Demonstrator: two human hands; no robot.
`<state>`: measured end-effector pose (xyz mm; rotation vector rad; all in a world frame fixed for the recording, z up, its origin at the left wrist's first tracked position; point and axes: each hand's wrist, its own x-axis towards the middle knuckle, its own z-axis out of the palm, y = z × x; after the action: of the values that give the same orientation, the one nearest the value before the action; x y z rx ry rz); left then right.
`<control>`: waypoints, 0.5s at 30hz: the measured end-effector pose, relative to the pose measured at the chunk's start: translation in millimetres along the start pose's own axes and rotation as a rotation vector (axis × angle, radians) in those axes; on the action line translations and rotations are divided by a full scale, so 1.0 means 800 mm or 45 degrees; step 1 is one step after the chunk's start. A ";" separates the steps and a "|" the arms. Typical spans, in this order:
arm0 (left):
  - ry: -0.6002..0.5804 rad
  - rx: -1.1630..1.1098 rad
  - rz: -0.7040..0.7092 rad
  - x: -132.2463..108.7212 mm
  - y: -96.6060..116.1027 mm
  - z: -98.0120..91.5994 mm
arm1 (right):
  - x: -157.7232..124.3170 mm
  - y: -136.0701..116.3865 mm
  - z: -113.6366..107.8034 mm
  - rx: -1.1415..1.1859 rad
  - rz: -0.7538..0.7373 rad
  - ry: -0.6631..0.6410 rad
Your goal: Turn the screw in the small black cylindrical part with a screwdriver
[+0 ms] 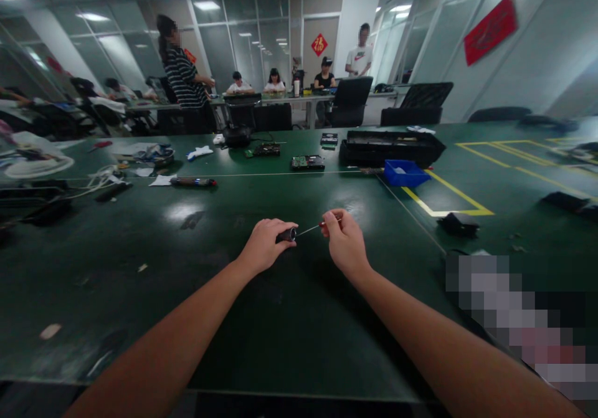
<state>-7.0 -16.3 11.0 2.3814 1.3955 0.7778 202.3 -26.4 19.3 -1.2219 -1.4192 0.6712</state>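
Observation:
My left hand (pixel 260 248) is closed around a short dark cylinder (pixel 286 235), whose ring-shaped open end faces right. Between the thumb and fingers of my right hand (pixel 346 243) is a slim screwdriver (pixel 310 228) with a reddish handle. Its thin metal shaft slants down to the left, and the tip is at or just in front of the cylinder's open end; I cannot tell whether it touches. Both hands are above the green table (pixel 280 343), and my left fingers hide most of the cylinder.
Farther back lie a hard drive (pixel 308 162), a circuit board (pixel 265 149), a long black housing (pixel 392 148) and a blue bin (pixel 405 174). A dark, red-tipped tool (pixel 193 182) lies to the left, a small black part (pixel 458 224) to the right. Several people are around the far tables.

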 end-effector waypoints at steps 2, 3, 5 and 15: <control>0.004 -0.012 -0.006 0.000 0.000 0.000 | -0.001 -0.002 -0.002 0.051 0.002 0.024; 0.006 -0.014 -0.012 0.000 -0.001 0.000 | -0.002 -0.003 -0.003 0.076 0.004 0.040; 0.002 -0.009 -0.025 0.000 -0.002 0.001 | -0.002 -0.006 -0.004 0.112 0.009 0.059; -0.090 0.008 -0.039 0.000 -0.006 0.003 | -0.003 -0.009 -0.004 -0.092 -0.031 0.005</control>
<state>-9.0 -13.8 6.8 2.3625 1.4047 0.6751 202.5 -31.8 25.7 -1.2594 -1.4643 0.6049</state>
